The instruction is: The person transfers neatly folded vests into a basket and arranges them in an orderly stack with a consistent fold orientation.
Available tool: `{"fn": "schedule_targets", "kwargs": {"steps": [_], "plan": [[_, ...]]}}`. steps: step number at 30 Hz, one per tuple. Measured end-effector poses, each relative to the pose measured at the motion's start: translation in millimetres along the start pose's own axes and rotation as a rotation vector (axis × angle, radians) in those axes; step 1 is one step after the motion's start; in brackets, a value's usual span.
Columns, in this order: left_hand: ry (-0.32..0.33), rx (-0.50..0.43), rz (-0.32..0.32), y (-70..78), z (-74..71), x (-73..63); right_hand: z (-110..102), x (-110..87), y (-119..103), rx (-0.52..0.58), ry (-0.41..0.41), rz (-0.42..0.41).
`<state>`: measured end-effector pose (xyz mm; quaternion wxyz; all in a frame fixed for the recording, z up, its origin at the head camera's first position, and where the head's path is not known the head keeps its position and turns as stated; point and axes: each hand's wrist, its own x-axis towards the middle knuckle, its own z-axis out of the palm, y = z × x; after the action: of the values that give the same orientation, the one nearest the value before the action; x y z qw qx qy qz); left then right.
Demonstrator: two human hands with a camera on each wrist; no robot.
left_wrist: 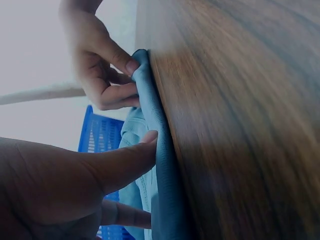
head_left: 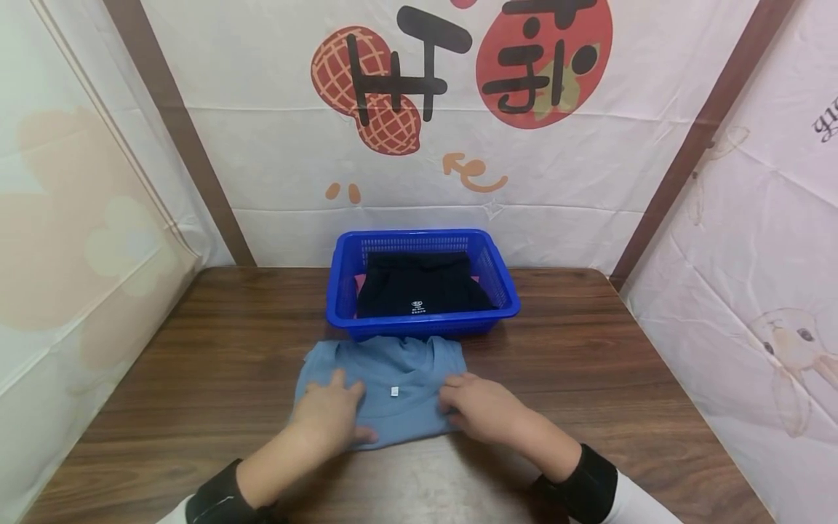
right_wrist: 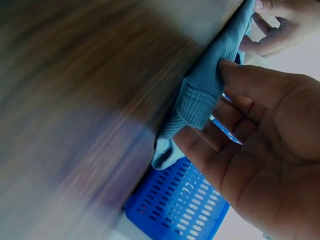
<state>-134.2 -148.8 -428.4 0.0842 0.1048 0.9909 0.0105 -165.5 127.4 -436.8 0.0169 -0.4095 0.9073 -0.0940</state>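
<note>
A folded light-blue garment (head_left: pixel 386 364) with a small white label lies on the table, its far edge against the basket's near side. My left hand (head_left: pixel 327 411) rests on its left part with the fingers spread and the thumb near the front edge. At the right end my right hand (head_left: pixel 484 407) touches the cloth with bent fingers. In the right wrist view, the thumb (right_wrist: pixel 235 75) lies at the ribbed fold and the other fingers touch below it, with a gap between. The left thumb (left_wrist: pixel 135 157) presses the rolled front edge in the left wrist view.
Behind the garment stands a blue plastic basket (head_left: pixel 337 291) with a folded black garment (head_left: pixel 419 284) inside. Something pink (head_left: pixel 359 282) shows beneath the black cloth. The brown wooden table (head_left: pixel 216 349) is enclosed by printed fabric walls (head_left: pixel 275 167) at the back and sides.
</note>
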Motion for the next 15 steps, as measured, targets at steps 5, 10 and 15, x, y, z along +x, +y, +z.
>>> {"fn": "schedule_targets", "kwargs": {"steps": [5, 10, 15], "plan": [[0.012, -0.013, 0.018, 8.7, 1.5, 3.2, 0, -9.1, 7, 0.010, 0.005, 0.020], [0.022, -0.029, 0.032, 17.3, 1.3, 5.2, -2, -17.0, 12, 0.017, 0.023, 0.030], [0.024, -0.031, 0.043, 25.6, 1.1, 8.3, -3, -25.3, 19, 0.022, 0.027, 0.049]]}}
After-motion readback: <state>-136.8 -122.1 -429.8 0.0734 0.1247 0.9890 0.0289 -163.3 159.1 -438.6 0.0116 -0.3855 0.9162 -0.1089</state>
